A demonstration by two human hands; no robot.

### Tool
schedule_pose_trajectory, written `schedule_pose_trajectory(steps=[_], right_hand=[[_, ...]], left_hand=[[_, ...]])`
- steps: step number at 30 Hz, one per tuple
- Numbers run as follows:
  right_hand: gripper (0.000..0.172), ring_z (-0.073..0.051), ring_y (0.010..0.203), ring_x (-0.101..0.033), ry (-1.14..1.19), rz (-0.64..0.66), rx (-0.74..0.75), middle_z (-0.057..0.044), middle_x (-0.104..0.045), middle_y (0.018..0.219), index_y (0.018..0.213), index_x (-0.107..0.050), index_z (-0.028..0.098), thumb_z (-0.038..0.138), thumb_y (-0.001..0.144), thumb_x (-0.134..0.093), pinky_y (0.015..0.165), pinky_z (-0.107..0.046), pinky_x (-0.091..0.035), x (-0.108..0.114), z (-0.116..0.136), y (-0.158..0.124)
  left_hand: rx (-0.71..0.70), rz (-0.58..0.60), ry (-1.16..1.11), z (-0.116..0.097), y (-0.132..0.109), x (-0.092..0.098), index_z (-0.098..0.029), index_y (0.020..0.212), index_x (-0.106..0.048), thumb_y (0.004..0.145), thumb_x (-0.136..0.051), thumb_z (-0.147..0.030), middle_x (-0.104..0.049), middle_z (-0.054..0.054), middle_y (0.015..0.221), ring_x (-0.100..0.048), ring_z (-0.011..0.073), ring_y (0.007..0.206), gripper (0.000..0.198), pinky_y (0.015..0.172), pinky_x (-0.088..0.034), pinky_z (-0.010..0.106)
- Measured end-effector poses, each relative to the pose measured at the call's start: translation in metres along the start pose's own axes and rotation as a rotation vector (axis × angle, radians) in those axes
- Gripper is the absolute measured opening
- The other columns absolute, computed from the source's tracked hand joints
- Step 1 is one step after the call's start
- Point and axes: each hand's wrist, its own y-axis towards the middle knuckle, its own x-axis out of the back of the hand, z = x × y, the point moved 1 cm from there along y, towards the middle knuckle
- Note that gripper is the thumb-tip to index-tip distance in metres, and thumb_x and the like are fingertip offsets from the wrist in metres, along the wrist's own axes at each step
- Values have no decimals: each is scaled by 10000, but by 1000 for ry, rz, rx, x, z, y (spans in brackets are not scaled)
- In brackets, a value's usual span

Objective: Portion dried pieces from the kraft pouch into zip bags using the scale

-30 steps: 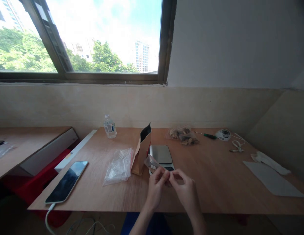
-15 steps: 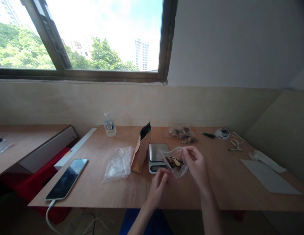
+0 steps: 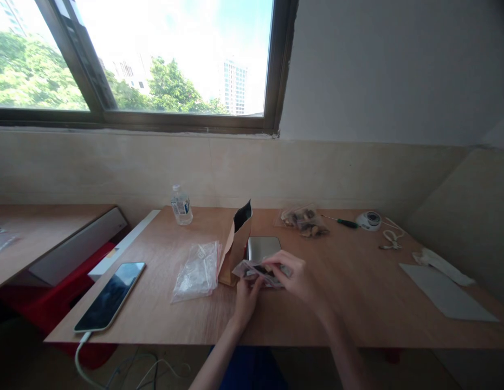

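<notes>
A clear zip bag (image 3: 247, 267) with dark, dried-mushroom-like slices in it lies tilted in front of the scale. My left hand (image 3: 246, 300) grips the bag's lower near edge, thumb over it. My right hand (image 3: 291, 275) is closed in a pinch at the bag's upper right; whether it holds the film or a slice is hard to tell. Behind the hands the silver-topped kitchen scale (image 3: 263, 247) shows only its plate, its display being covered. Left of it stands an open brown paper pouch (image 3: 234, 250). Flat clear zip bags (image 3: 196, 271) lie beside the pouch.
Filled bags of dried mushrooms (image 3: 304, 221) lie at the back, near a green-handled screwdriver (image 3: 347, 222) and a white dome camera (image 3: 369, 220). A water bottle (image 3: 181, 206) stands back left; a charging phone (image 3: 111, 296) lies front left. White sheet (image 3: 447, 292) at right.
Both hands have brought the zip bag left and tipped it flatter, towards the paper pouch. My right hand has moved from the bag's right side over its top, covering the scale's display.
</notes>
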Motion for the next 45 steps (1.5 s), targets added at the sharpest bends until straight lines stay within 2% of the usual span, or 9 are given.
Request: schedule_pose_trajectory(steps=[5,7,10,14,20,25,31,38,45], right_hand=[[107,-157,818,-640,-94,6,-128,-20,-648,876,926,-555,217,183,849,-489,705,-253,-490,-4,-5,-1],[107,-178,880,-630,-134,33,-147,-41,-639,933,933,-544,210,181,835,-511,746,-281,-486,-7,-6,1],[214,-213,1012,-587,-137,146,-177,-72,-612,1068,1033,-543,212,214,820,-559,846,-331,-461,-11,-7,4],[303,-227,1050,-561,-94,294,-228,-72,-591,1093,1080,-553,219,290,794,-621,902,-357,-435,-16,-6,8],[283,-212,1016,-563,-145,332,-233,-68,-564,1065,1077,-571,215,211,797,-609,886,-342,-441,-23,0,15],[325,-201,1029,-549,-140,330,-135,-62,-569,1063,1086,-573,226,113,781,-585,919,-339,-418,-27,5,19],[280,-178,931,-588,-28,387,-125,-46,-621,999,998,-641,215,90,751,-603,829,-283,-447,-22,-2,29],[171,-171,910,-606,75,243,-160,-17,-673,947,890,-663,212,135,747,-608,815,-280,-448,-21,-10,31],[136,-163,842,-615,245,116,-243,-15,-662,864,859,-640,185,261,747,-640,754,-279,-474,-2,-10,29]], left_hand=[[-2,1,107,1,-1,2,-134,816,-685,801,-555,-362,-724,92,816,-668,225,789,263,730,-507,319],[-4,-1,127,3,-1,3,-136,827,-688,811,-541,-357,-725,95,829,-669,226,800,266,732,-504,316],[-37,-56,167,7,-1,6,-134,897,-674,807,-533,-346,-721,106,867,-669,227,795,270,714,-509,321],[-114,-96,255,11,-3,8,-142,854,-673,801,-503,-310,-714,115,857,-661,233,789,245,710,-509,335],[-130,-85,265,11,-3,8,-141,874,-659,808,-463,-260,-706,120,861,-657,225,812,239,732,-506,327],[-115,-103,236,13,-2,8,-142,874,-641,795,-483,-257,-700,115,844,-651,218,816,211,726,-509,317],[-96,-111,246,11,-3,8,-152,818,-649,783,-479,-264,-697,103,790,-647,212,745,206,683,-507,315],[-73,-182,249,5,-2,8,-146,704,-637,789,-463,-308,-679,91,683,-629,206,628,253,583,-489,295],[-63,-180,214,1,-2,7,-142,750,-659,812,-479,-349,-702,97,745,-652,219,705,281,652,-500,306]])
